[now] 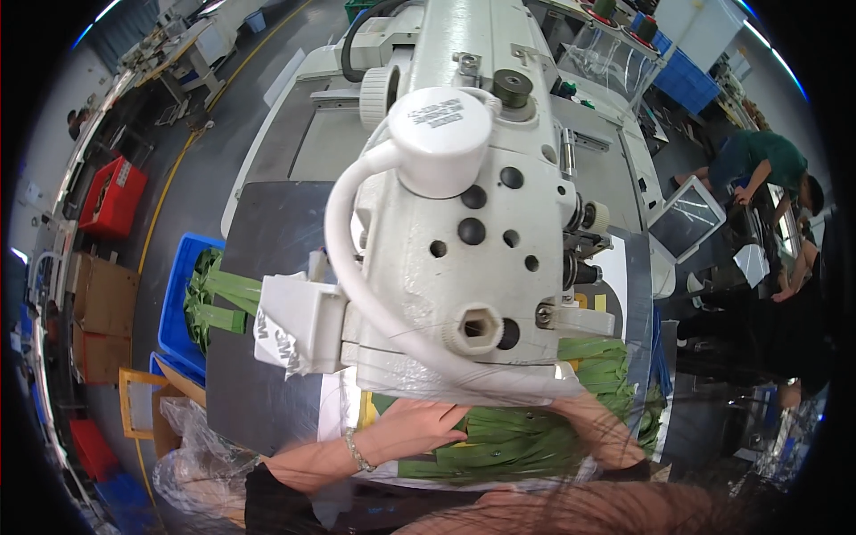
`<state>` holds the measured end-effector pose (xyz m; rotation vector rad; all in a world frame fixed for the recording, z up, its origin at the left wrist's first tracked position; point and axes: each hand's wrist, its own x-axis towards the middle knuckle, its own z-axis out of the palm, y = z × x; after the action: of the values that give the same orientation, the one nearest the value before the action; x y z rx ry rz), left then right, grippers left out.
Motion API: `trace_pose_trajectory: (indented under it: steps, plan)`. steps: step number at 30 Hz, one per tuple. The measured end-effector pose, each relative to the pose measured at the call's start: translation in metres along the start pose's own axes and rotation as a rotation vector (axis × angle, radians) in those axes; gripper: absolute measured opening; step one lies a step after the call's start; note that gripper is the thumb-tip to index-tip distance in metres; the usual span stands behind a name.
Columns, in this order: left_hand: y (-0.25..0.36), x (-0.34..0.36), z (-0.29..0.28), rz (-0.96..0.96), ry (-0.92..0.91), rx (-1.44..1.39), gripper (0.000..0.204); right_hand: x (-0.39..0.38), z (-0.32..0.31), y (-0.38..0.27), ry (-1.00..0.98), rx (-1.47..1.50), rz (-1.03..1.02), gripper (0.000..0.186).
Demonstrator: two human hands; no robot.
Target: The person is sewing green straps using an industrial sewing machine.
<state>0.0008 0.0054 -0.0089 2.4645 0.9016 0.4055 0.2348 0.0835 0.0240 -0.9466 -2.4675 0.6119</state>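
A large white sewing machine (401,294) fills the middle of the view, and its head hides the needle area. My left hand (415,431), with a beaded bracelet at the wrist, lies left of the green fabric strips (517,441). Its visible fingers are stretched out to the right, touching the strips' left end; some fingertips are hidden below the machine head. My right hand (580,412) reaches in at the right end of the same strips. The machine head covers its fingers, so their grip cannot be made out.
Left of the dark table (259,392) stands a blue bin (174,308) with green strips trailing onto the tabletop. Clear plastic wrap (187,446) bunches at the lower left. More green strips (606,370) lie right of the machine head. Another person (767,160) bends at the right.
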Motion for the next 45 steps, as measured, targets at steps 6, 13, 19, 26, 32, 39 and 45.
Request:
trace_pose_trajectory:
  steps: [6,13,19,26,32,39,45]
  plan:
    - [-0.001,-0.008,-0.001,-0.013,-0.004,0.011,0.039,0.019,0.024,0.015,-0.053,0.018,-0.192,0.021]
    - [0.005,0.0,-0.02,0.042,-0.05,-0.039,0.043,0.014,0.032,0.018,-0.131,-0.105,-0.183,0.014]
    - [0.002,-0.003,-0.013,0.01,-0.134,-0.052,0.042,0.013,0.035,0.02,-0.082,-0.065,-0.199,0.016]
    - [0.006,0.002,-0.018,0.091,-0.037,0.067,0.041,0.008,0.031,0.02,-0.182,-0.095,-0.209,0.019]
    - [0.0,-0.007,0.005,-0.044,-0.083,-0.001,0.046,0.011,0.017,0.011,-0.027,-0.015,-0.284,0.031]
    - [0.003,0.005,-0.014,0.04,0.056,0.083,0.054,-0.023,0.0,-0.001,-0.026,-0.336,-0.15,0.034]
    - [0.003,-0.002,-0.008,0.035,0.038,0.076,0.053,-0.04,0.025,0.012,-0.014,-0.145,-0.001,0.036]
